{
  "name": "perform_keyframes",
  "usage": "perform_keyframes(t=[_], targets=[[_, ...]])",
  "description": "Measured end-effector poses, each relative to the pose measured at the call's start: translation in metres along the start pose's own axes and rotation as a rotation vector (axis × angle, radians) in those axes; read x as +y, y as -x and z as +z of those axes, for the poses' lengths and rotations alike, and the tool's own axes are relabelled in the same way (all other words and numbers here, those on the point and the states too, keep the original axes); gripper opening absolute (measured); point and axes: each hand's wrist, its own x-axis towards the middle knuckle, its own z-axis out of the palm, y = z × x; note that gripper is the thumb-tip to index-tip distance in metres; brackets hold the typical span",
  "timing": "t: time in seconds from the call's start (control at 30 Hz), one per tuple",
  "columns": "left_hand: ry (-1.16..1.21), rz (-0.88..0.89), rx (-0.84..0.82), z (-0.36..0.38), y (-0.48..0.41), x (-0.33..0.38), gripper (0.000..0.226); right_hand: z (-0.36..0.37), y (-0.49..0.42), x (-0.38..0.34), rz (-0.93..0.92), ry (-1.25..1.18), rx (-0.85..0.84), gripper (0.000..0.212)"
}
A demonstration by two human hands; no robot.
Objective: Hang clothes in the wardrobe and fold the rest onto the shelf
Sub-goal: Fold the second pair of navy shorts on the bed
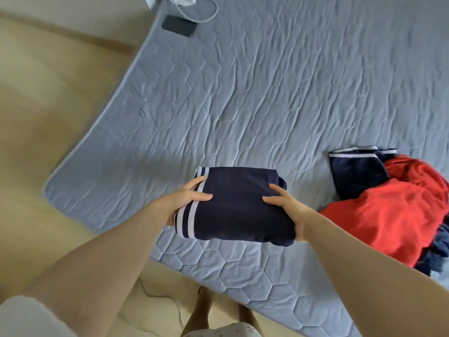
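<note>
As fingers (202,197) grip it, navy garment (238,207) (stripes left) runs crosswise.

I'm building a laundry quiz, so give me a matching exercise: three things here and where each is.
Things:
1 folded navy garment
2 red garment
3 dark flat rectangle

Places:
A far corner of the bed cover
B gripped between left hand and right hand
C crumpled heap at right

Pairs: 1-B, 2-C, 3-A

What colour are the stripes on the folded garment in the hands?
White stripes on the dark navy folded garment, clearest in the head view.
</note>
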Motion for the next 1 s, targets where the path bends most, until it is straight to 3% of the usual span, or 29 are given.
perform_keyframes(t=[0.5,0.8,1.0], targets=[[0.159,0.491,0.324,-0.068,0.267,0.140,0.056,0.119,0.213,-0.181,-0.481,0.242,-0.235,0.045],[0.177,0.716,0.572,-0.122,0.406,0.131,0.061,0.222,0.317,-0.207,-0.664,0.381,-0.423,0.046],[0.305,0.813,0.649,-0.174,0.475,0.097,0.049,0.310,0.361,-0.204,-0.770,0.468,-0.545,0.053]])
